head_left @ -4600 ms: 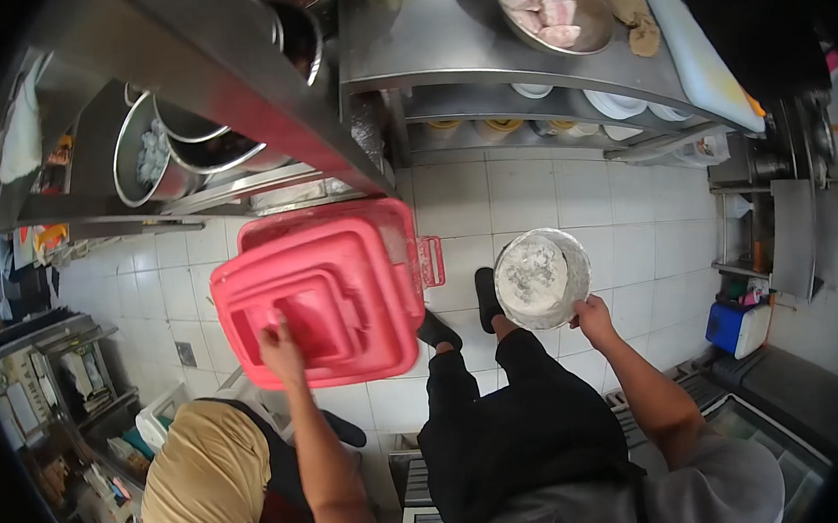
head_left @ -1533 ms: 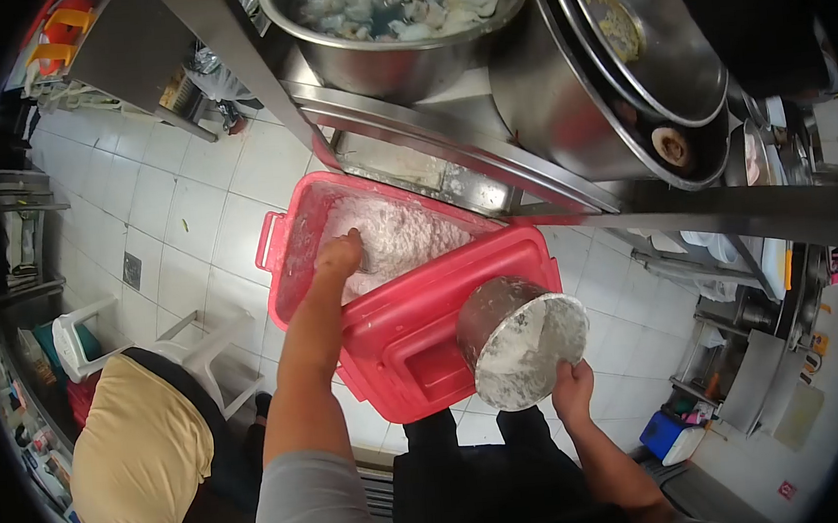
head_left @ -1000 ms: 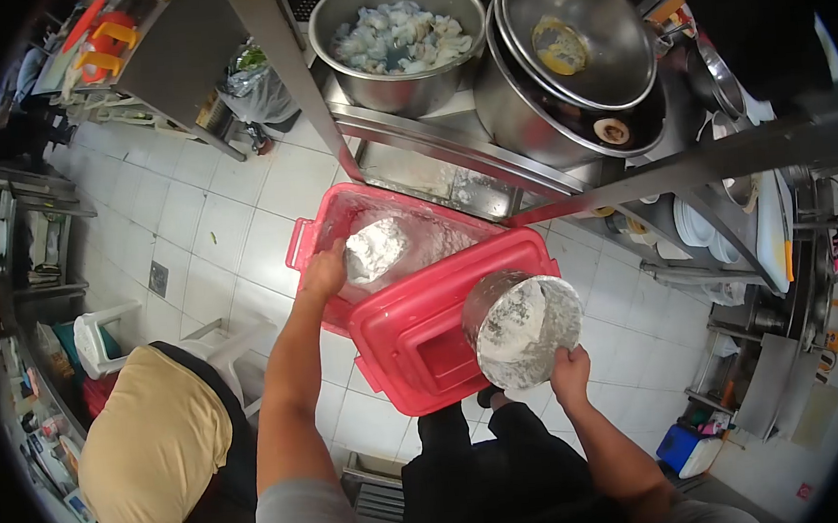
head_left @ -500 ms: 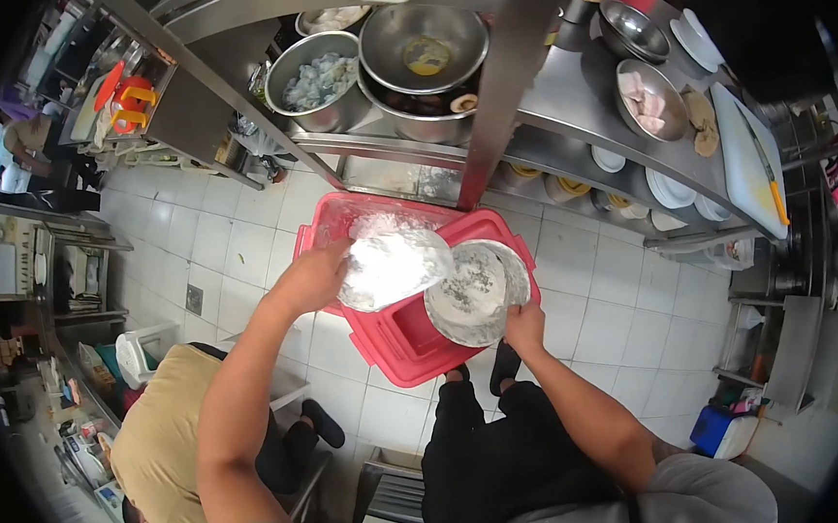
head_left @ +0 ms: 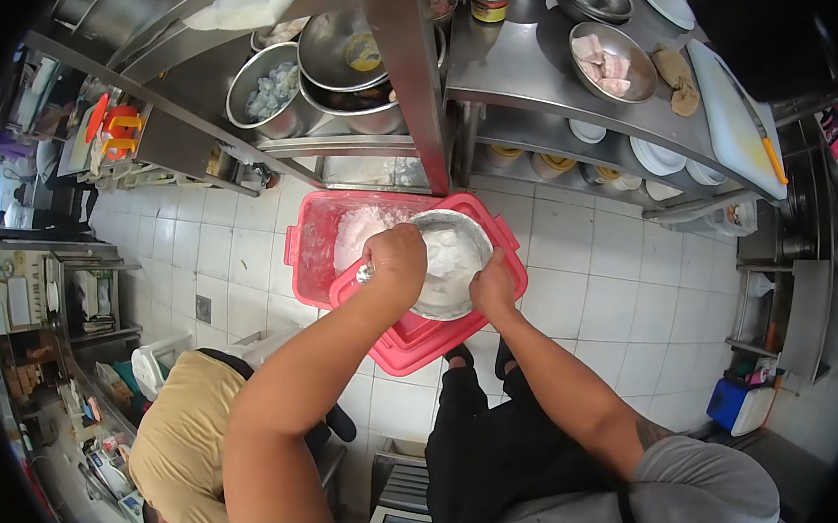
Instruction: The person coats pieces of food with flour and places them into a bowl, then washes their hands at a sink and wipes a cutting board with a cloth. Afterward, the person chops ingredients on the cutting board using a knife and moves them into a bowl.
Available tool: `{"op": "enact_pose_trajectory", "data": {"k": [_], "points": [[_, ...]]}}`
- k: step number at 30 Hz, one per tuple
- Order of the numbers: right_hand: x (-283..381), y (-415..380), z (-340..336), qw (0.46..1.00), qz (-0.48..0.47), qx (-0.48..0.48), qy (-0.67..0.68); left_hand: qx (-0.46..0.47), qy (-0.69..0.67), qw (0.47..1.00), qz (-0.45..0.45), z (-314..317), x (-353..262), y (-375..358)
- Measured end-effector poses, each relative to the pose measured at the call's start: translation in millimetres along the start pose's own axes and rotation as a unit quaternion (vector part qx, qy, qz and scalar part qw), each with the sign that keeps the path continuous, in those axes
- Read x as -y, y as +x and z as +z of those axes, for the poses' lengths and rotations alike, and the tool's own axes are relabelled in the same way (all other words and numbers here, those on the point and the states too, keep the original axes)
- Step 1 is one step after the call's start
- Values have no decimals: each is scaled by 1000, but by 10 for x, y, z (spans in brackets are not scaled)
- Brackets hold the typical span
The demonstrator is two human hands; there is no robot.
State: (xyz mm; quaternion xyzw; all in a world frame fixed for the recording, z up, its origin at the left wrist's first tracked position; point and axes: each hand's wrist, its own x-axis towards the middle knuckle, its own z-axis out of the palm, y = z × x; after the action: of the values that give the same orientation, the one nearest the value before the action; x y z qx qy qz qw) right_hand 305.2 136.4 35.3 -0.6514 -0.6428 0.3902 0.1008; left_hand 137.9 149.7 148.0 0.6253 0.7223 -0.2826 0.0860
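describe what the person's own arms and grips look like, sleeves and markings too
The left arm and right arm are bare below short grey sleeves. The left grip and right grip are ungloved hands, with no watch or bracelet visible. A faint marking shows on the right arm near the sleeve, too small to make out.

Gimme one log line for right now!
left hand: clutching mostly hidden shiny object; right hand: gripping metal pot; white powder: inside pot; red tub: partly open
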Motion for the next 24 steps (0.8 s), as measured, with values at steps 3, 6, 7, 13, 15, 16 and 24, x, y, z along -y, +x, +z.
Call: {"op": "enact_pose_trajectory", "data": {"k": [3, 6, 7, 13, 15, 16, 24], "points": [[-61, 36, 78, 1000, -8, -10, 6, -12, 33, 999, -15, -147, 45, -44], [-88, 23, 106, 1000, -7, -17, 3, -16, -41, 996, 71, -102, 456, -32], [-72, 19, 106, 1000, -5, -19, 0, -5, -54, 995, 84, -93, 617, -55], [-49, 22, 113, 999, 47, -6, -5, -8, -304, 952, 35, 451, 1737, -352], [-57, 23, 135, 999, 28, -28, -7, -18, -369, 929, -19, 662, 2104, -443], [-68, 7, 140, 999, 22, -39, -8, -35, -378, 924, -44, 864, 2286, -411], [29, -9, 95, 999, 29, -28, -22, 79, -156, 979, -103, 2469, 2099, 1092]]}}
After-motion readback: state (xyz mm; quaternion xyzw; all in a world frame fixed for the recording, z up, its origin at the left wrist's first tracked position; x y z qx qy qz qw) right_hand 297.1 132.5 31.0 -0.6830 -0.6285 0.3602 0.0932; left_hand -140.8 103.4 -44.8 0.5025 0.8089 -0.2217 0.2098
